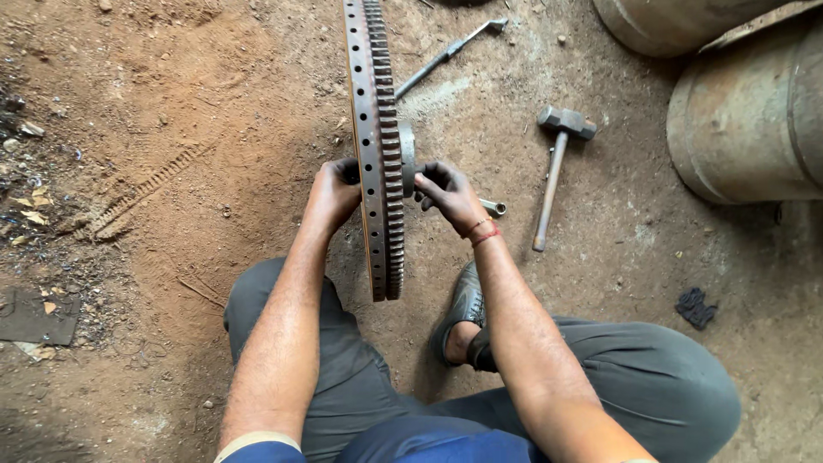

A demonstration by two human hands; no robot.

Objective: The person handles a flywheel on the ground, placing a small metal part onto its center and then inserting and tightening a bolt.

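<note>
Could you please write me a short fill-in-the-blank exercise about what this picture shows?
1. The left hand and right hand hold a large toothed gear wheel standing on its ____.
2. The tool with a wooden handle lying on the dirt floor to the right is a ____.
3. The red thread band sits on the person's ____ wrist.
4. Two rusty metal ____ lie at the upper right.

Missing words: edge; hammer; right; drums
</note>
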